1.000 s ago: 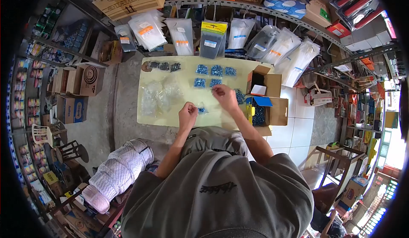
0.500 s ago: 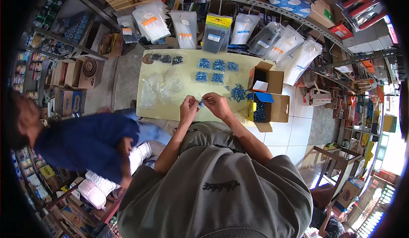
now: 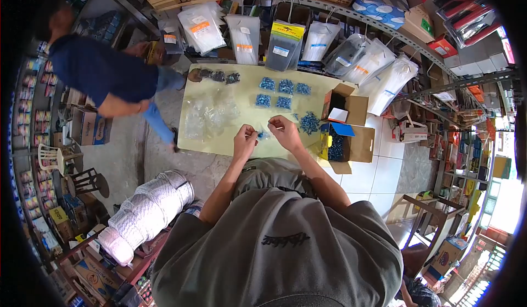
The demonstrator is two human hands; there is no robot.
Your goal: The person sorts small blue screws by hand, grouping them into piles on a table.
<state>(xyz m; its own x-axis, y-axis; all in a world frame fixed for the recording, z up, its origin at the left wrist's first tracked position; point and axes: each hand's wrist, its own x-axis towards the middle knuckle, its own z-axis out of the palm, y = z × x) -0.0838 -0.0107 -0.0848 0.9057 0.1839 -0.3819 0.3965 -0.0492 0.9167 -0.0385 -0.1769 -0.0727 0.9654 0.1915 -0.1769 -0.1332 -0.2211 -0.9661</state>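
My left hand (image 3: 245, 140) pinches a small clear bag (image 3: 262, 135) with a few blue pieces in it, above the near edge of the pale yellow table (image 3: 219, 146). To its right, my right hand (image 3: 284, 131) is raised a little apart from the bag, its thumb and fingertips together; whether something tiny is between them is too small to tell. Several filled bags of blue pieces (image 3: 285, 86) lie in two rows beyond my hands. A loose blue pile (image 3: 309, 122) is right of my right hand. Empty clear bags (image 3: 211, 113) spread over the table's left part.
Two open cartons, one with blue pieces (image 3: 336, 146), one above it (image 3: 336, 105), stand at the table's right edge. Dark bundles (image 3: 218, 76) lie at the far left corner. Packs hang from the rack (image 3: 285, 46). Another person (image 3: 107, 76) is at the left; wrapped rolls (image 3: 151, 208) lie below.
My right hand has moved slightly up and right, away from the bag at my left hand. The other person has moved away toward the upper left, uncovering the wrapped rolls and stools.
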